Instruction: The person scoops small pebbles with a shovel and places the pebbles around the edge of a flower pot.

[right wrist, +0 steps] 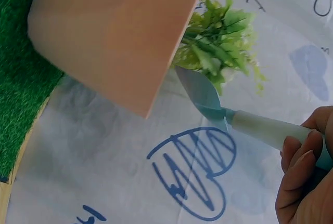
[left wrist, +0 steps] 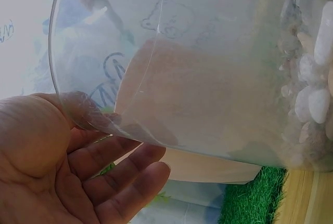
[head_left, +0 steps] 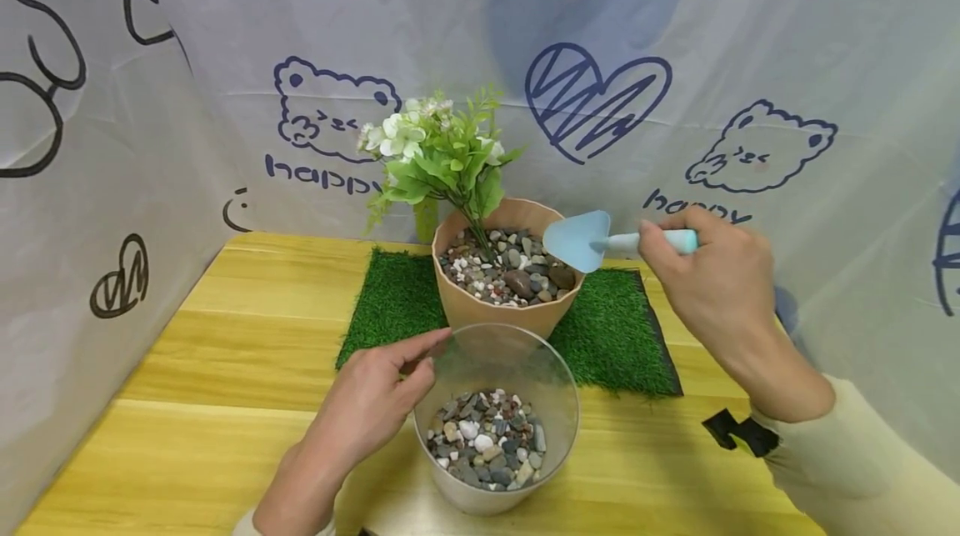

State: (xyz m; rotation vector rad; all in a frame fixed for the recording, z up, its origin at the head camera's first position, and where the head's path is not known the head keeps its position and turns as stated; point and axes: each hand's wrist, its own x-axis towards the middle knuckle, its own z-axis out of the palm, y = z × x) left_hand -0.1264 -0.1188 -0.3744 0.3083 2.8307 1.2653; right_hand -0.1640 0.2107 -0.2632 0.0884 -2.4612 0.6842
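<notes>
Trowel point(head_left: 581, 242), pale blue with a lighter handle, hangs over the right side of a peach flowerpot point(head_left: 468, 308), its blade turned to the left and overlapping the rim in the head view. Whether the blade touches the rim is hard to tell. The person's right hand point(head_left: 716, 269) grips the handle near its end, the fingers curled closely round it and the thumb lying along the top.

The left hand point(head_left: 375, 394) rests at the left edge of a clear container point(head_left: 558, 373), touching it near the rim. Its fingers are loosely spread and mostly straight, the index reaching forward along the edge; they are not wrapped round anything. Mixed pebbles point(head_left: 487, 444) in grey, white and brown cover the bottom of the container, which stands on the wooden table point(head_left: 225, 328) just in front of the pot.

Small stones point(head_left: 517, 282) fill the flowerpot to a little below its rim, with larger brown ones toward the right. A leafy plant point(head_left: 450, 157) with white flowers stands in them, leaning left. The pot sits on a green grass mat point(head_left: 615, 340). Behind it hangs a pale sheet point(head_left: 465, 27) with drawn hearts, bear faces and the word "happy".
</notes>
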